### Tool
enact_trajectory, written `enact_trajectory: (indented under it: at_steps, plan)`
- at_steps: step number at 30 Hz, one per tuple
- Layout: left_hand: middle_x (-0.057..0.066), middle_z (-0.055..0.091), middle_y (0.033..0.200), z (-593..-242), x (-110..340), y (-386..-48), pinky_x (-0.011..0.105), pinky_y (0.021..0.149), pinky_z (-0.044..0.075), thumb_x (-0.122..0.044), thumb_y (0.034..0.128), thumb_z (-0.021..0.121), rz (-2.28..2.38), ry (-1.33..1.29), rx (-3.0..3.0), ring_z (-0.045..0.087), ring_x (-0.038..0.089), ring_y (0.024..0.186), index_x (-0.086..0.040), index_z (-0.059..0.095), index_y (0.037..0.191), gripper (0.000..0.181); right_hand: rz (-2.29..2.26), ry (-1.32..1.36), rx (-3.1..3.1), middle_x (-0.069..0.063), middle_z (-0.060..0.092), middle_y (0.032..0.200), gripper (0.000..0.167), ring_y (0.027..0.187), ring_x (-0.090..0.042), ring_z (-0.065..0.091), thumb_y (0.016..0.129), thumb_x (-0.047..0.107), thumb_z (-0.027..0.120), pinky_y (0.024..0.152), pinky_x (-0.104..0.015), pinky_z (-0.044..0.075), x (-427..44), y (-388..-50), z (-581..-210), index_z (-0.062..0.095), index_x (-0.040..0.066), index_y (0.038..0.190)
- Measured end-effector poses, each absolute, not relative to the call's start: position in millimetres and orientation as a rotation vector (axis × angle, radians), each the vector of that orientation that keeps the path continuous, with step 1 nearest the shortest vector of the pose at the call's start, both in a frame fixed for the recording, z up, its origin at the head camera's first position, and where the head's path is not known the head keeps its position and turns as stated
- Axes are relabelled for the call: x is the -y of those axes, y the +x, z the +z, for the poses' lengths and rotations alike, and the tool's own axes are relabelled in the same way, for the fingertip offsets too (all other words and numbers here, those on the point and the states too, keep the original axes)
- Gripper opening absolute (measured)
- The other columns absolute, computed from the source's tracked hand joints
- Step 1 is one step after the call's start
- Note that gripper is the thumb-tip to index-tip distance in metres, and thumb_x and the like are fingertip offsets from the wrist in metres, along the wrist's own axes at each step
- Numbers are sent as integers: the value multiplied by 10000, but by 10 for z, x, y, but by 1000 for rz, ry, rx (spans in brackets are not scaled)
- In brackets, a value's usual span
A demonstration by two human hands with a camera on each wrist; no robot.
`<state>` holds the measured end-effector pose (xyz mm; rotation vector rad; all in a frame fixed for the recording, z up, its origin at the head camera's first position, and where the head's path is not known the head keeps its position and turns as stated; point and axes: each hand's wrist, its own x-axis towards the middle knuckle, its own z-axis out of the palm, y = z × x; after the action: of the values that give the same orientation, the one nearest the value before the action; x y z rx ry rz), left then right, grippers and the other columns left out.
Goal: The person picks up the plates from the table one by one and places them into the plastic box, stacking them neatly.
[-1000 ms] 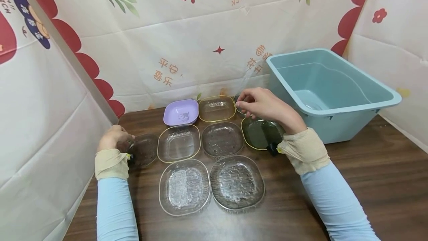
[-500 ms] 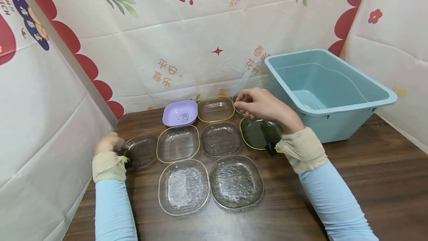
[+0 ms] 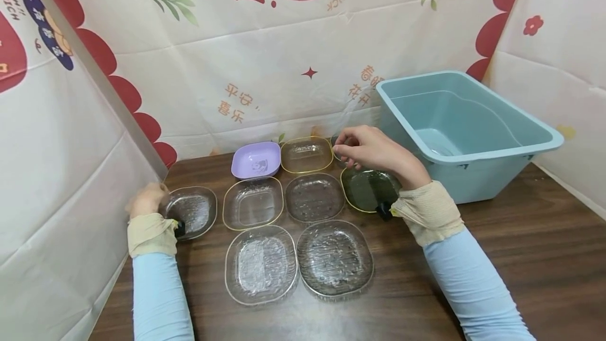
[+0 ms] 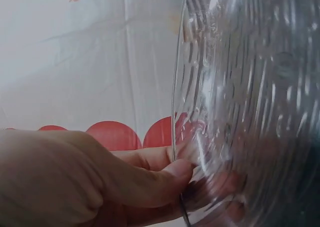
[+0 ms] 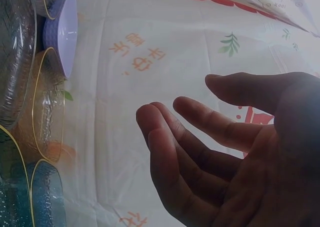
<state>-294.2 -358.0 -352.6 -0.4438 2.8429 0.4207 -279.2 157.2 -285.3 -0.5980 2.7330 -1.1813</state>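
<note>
At the left end of the dish group, my left hand (image 3: 148, 200) pinches the edge of a clear ribbed dish (image 3: 191, 211). In the left wrist view the thumb of the left hand (image 4: 120, 179) lies on the near side of the clear dish (image 4: 250, 87), with fingers seen through it. My right hand (image 3: 374, 147) hovers above the back right dishes, near the dark green dish (image 3: 371, 189). Seen from the right wrist, the right hand (image 5: 215, 157) has loosely bent fingers, thumb apart, and holds nothing.
A purple bowl (image 3: 256, 159) and an amber dish (image 3: 306, 154) stand along the back. Several more see-through dishes, such as the front left one (image 3: 261, 264), lie in rows. A blue-green tub (image 3: 487, 175) stands at the right, against patterned cloth walls (image 3: 265, 57).
My left hand has moved slightly left. The dish in its grip has shifted left too, away from the neighbouring dish, and now shows more fully. The right hand has stayed in place.
</note>
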Motion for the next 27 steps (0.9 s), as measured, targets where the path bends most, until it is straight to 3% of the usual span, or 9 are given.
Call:
enact_trajectory:
  at_steps: [5,10,14,20,27]
  plan:
    - [345,527,1377,-3460,3569,-2907,682,934,488,-172,940,468,447,-473,-2857,489,575,1287,-69,578,1311,400,-1185,-581,-2734,-67,725,879,210,733,-158,684,1062,243,580,659,-348,631,-1586,-2787,-2866,674,61,1106]
    - [326,603,1247,-3395,3570,-2844,614,806,535,-116,904,501,482,-457,-2947,555,526,1183,-52,615,1257,376,-1194,-587,-2719,-72,721,879,201,732,-160,682,1061,229,580,631,-297,612,-1582,-2804,-2881,674,56,1103]
    - [329,610,1278,-3324,3522,-2835,579,775,527,-83,884,523,488,-395,-3047,565,524,1140,-32,640,1248,386,-1193,-578,-2710,-77,720,892,212,736,-162,681,1065,239,574,625,-282,603,-1587,-2812,-2875,672,59,1118]
    - [339,607,1301,-3211,3415,-2845,628,838,505,-162,975,445,484,-373,-3147,550,576,1180,-38,641,1246,356,-1192,-572,-2704,-81,719,905,235,742,-151,679,1067,255,573,633,-280,604,-1604,-2829,-2878,665,49,1128]
    - [350,598,1319,-3112,3321,-2826,640,814,506,-171,985,421,501,-443,-3196,557,601,1167,-73,622,1310,394,-1202,-568,-2692,-71,698,886,226,727,-140,664,1066,242,563,625,-272,609,-1595,-2834,-2906,660,47,1127]
